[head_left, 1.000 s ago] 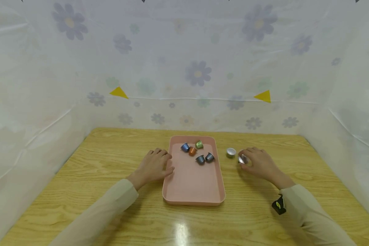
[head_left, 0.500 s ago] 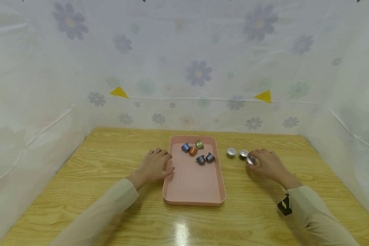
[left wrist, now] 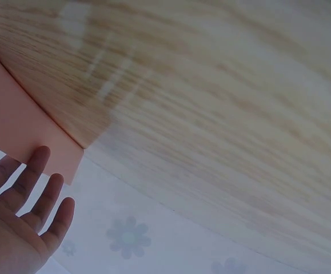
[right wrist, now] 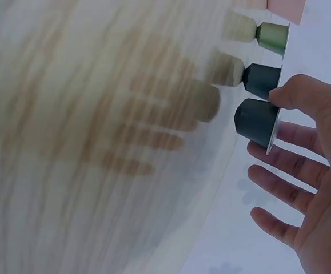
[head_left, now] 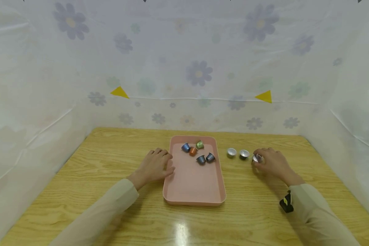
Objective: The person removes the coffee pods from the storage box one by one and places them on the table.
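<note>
In the head view my right hand (head_left: 272, 164) pinches a dark coffee capsule (head_left: 257, 158) between thumb and fingers, its silver lid facing up. The right wrist view shows that capsule's dark body (right wrist: 255, 121), narrow end toward the wood. Two more capsules stand lid up in a row to its left: a dark one (head_left: 244, 154) and a green one (head_left: 231, 153). My left hand (head_left: 153, 166) lies at the left rim of a pink tray (head_left: 192, 186), fingers loosely bent against it; in the left wrist view its fingertips (left wrist: 39, 155) meet the tray's outer wall.
Lying inside the tray's far half are a blue capsule (head_left: 186, 147), an orange capsule (head_left: 193, 151), a green capsule (head_left: 200, 145) and two dark grey capsules (head_left: 201, 160). The wooden table (head_left: 123, 147) ends at a flowered sheet (head_left: 184, 112) behind.
My right hand has shifted right with the pinched capsule, moving out from in front of the dark capsule in the row. My left hand and the tray have stayed put.
</note>
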`<state>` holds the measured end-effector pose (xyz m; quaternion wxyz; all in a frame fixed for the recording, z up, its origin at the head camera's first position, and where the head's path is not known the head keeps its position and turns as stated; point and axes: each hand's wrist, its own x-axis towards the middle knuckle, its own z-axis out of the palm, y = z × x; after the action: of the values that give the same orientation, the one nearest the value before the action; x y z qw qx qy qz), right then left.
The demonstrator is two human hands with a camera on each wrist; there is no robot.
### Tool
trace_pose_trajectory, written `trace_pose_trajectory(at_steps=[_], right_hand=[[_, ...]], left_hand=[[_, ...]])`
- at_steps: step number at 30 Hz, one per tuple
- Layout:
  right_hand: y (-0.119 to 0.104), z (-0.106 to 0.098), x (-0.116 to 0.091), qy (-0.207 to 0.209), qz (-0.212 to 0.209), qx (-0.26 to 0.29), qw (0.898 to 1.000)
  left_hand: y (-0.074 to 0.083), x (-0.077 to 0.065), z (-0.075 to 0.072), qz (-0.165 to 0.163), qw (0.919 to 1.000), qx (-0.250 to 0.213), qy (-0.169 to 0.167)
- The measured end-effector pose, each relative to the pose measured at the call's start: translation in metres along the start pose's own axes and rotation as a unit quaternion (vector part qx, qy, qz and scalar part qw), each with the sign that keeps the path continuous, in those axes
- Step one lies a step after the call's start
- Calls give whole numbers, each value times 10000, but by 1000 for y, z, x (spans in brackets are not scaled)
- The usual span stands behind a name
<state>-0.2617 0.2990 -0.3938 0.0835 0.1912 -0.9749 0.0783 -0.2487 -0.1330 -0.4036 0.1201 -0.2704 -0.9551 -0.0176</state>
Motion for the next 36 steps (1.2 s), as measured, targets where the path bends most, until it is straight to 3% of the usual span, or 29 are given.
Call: trace_pose_trajectory(at_steps=[19, 36], right_hand=[[18, 2, 12, -240, 286, 43, 9993], [21, 5, 16, -217, 175, 70, 9996]], left_hand=[[1, 1, -1, -64, 9999, -65, -78], [-1, 1, 1, -31, 10000, -33, -32]])
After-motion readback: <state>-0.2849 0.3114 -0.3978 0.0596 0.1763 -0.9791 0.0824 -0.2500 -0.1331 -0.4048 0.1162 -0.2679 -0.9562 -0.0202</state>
